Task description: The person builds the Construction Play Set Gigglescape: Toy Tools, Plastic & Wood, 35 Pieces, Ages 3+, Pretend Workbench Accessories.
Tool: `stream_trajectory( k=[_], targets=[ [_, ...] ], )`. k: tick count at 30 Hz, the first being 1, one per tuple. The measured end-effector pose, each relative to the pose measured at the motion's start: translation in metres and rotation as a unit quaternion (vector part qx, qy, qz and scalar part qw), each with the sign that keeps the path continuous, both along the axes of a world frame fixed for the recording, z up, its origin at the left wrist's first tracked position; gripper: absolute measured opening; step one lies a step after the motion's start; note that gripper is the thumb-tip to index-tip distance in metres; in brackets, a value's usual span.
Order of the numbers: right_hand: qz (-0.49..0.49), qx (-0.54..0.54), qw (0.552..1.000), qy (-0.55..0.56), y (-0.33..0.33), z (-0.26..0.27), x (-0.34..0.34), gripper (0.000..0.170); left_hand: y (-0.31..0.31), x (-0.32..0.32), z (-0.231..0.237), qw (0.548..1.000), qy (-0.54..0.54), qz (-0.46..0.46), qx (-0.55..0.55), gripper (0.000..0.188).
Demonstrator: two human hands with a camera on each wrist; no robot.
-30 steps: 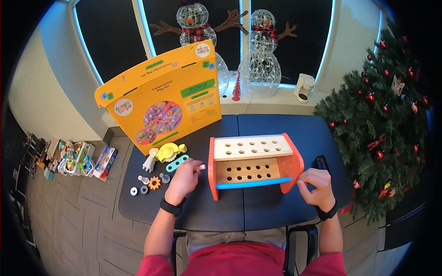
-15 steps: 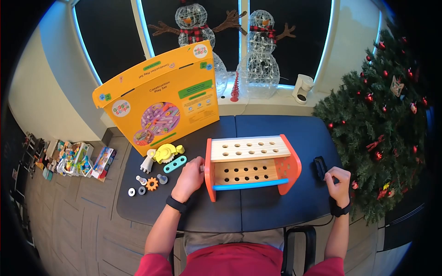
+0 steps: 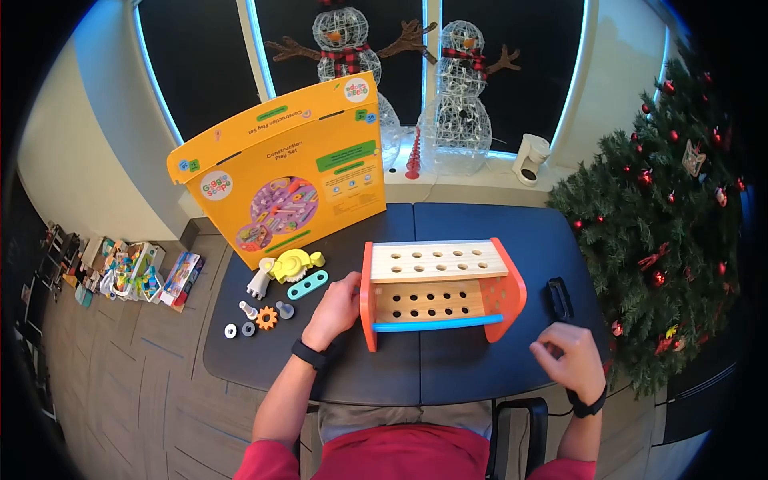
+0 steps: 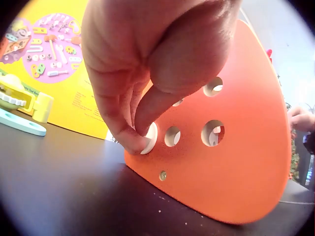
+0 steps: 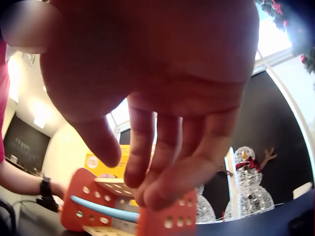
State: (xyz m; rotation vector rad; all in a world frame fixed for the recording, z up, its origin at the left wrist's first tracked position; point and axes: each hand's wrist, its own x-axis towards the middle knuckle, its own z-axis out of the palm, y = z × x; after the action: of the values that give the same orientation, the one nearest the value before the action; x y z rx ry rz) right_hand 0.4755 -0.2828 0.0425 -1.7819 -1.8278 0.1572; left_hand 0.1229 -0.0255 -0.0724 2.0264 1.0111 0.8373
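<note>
The left hand (image 3: 334,310) is at the red left side panel of a wooden toy bench (image 3: 438,264). In the left wrist view, its thumb and fingers pinch a pale round piece (image 4: 151,138) against a hole in the orange-red panel (image 4: 236,162). The right hand (image 3: 572,362) hovers over the table's right front edge, touching nothing; in the right wrist view its fingers (image 5: 170,162) hang loosely bent, with the bench beyond them.
A yellow box (image 3: 288,176) stands at the back left. Before it lie yellow pieces (image 3: 294,264), a teal strip (image 3: 308,285), an orange gear (image 3: 266,318), bolts and washers. A black object (image 3: 558,299) lies at the right; a decorated tree (image 3: 652,208) stands beyond.
The left hand has moved right to the bench's side panel with the pale piece. The right hand went outward toward the black object, then back toward the table's front edge.
</note>
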Motion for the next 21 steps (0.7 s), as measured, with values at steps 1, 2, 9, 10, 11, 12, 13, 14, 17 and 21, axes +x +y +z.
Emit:
stream_trajectory(
  k=[1, 2, 9, 10, 11, 12, 13, 14, 17, 21],
  targets=[
    [0.014, -0.022, 0.999, 0.02, -0.004, 0.006, -0.011, 0.014, 0.001, 0.0, -0.002, 1.0, 0.006, 0.009, -0.001, 0.026],
    [0.031, -0.053, 0.997, 0.036, -0.007, 0.012, -0.02, 0.013, 0.004, 0.0, -0.008, 1.0, 0.005, 0.009, -0.001, 0.026],
    [0.154, -0.023, 0.973, 0.171, 0.008, 0.016, -0.066, 0.017, 0.01, -0.003, -0.017, 0.998, -0.021, 0.013, -0.049, 0.02],
    [0.157, -0.025, 0.97, 0.181, 0.013, 0.017, -0.071, 0.016, 0.01, -0.002, -0.017, 0.998, -0.025, 0.016, -0.062, 0.019],
    [0.161, -0.028, 0.968, 0.191, 0.019, 0.017, -0.075, 0.017, 0.01, -0.003, -0.017, 0.998, -0.025, 0.02, -0.061, 0.019],
    [0.165, -0.027, 0.967, 0.191, 0.025, 0.015, -0.078, 0.017, 0.009, -0.003, -0.016, 0.998, -0.029, 0.015, -0.062, 0.018],
    [0.167, -0.02, 0.969, 0.181, 0.031, 0.013, -0.08, 0.016, 0.008, -0.003, -0.015, 0.998, -0.033, 0.01, -0.062, 0.017],
    [0.169, -0.012, 0.971, 0.171, 0.038, 0.01, -0.083, 0.017, 0.007, -0.002, -0.013, 0.998, -0.033, 0.012, -0.057, 0.017],
    [0.164, 0.028, 0.98, 0.111, 0.057, 0.0, -0.092, 0.014, 0.012, -0.004, -0.021, 0.998, -0.023, 0.01, -0.064, 0.016],
    [0.15, 0.047, 0.985, 0.078, 0.076, -0.011, -0.102, 0.012, 0.002, -0.007, -0.004, 0.999, 0.005, 0.0, -0.045, 0.024]
  ],
)
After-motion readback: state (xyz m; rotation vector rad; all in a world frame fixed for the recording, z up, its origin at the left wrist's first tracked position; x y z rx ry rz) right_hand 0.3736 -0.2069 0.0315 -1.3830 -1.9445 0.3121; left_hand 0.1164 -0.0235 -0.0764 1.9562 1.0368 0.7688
